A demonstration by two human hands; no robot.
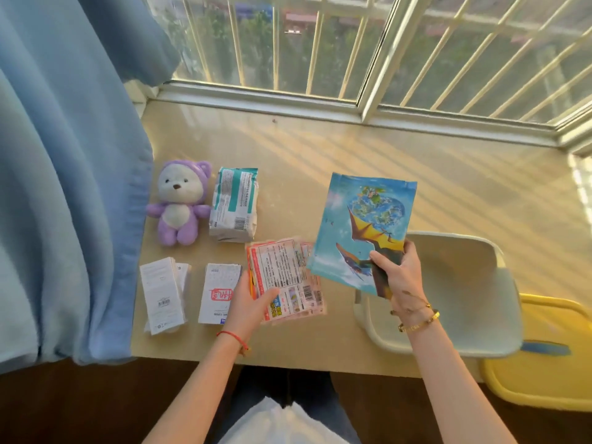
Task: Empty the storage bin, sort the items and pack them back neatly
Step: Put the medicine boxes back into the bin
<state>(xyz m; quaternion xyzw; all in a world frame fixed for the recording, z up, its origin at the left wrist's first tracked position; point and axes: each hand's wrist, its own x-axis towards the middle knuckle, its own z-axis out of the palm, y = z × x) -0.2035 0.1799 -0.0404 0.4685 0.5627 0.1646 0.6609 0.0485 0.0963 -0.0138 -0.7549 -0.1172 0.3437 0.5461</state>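
At the far left a blue curtain (pixel 64 187) hung down past the edge of the desk (pixel 320 155). Just right of it, toward the far side, a purple plush bear (pixel 179 203) lay on its back, with a white and teal soft pack (pixel 234 205) close beside it on the right. Nearer to me, two white boxes (pixel 161 296) lay side by side at the left, and a white box with a red stamp (pixel 217 293) lay apart to their right. My left hand (pixel 248 299), a red string at its wrist, held a fanned stack of pink and orange printed packets (pixel 288 277) by the near left edge, thumb on top, the stack low over the desk. My right hand (pixel 398 274), with gold bracelets at the wrist, gripped the near right corner of a blue picture pouch (pixel 358 225) and held it tilted up above the desk, overlapping the packets' right edge. To the right stood the white storage bin (pixel 464 290) on the desk, and beyond it a yellow lid (pixel 544 363) lay at the near right.
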